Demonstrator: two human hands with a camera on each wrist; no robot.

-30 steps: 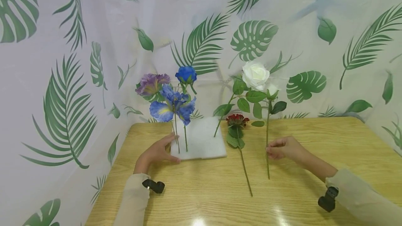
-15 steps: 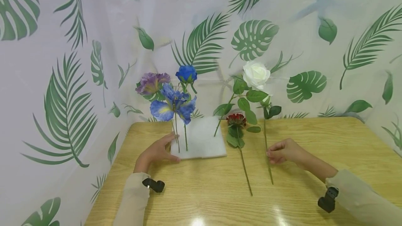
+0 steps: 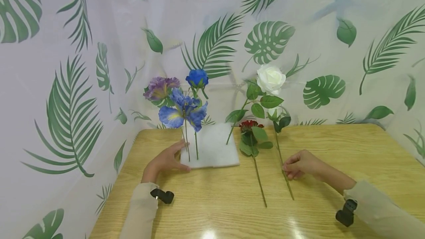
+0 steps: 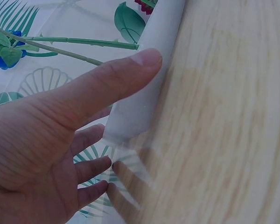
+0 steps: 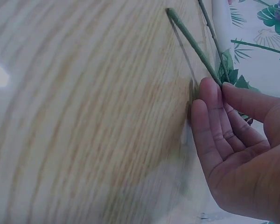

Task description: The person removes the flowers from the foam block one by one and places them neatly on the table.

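Observation:
My right hand [image 3: 300, 164] pinches the lower stem of a white rose [image 3: 274, 113] between thumb and fingertips, as the right wrist view also shows. This rose leans left, its leaves overlapping a red flower [image 3: 247, 124] on the table. My left hand [image 3: 169, 158] rests against the left side of a white foam block [image 3: 217, 150]. In the left wrist view, the thumb [image 4: 126, 72] lies along the block's edge and the other fingers are spread loosely. Standing in the foam are a blue iris [image 3: 184, 110], a blue rose [image 3: 197, 78], a purple flower [image 3: 161, 88] and a larger white rose [image 3: 271, 79].
The wooden table [image 3: 212, 202] meets a leaf-patterned cloth [image 3: 219, 6] behind and at the left. The red flower's stem points toward the front. A wrist camera [image 3: 346, 212] sits on the right sleeve and another [image 3: 162, 196] on the left.
The right hand has moved slightly down and tilted the held rose: its head swings left and lower toward the red flower, its stem end right. The left hand has stayed on the foam.

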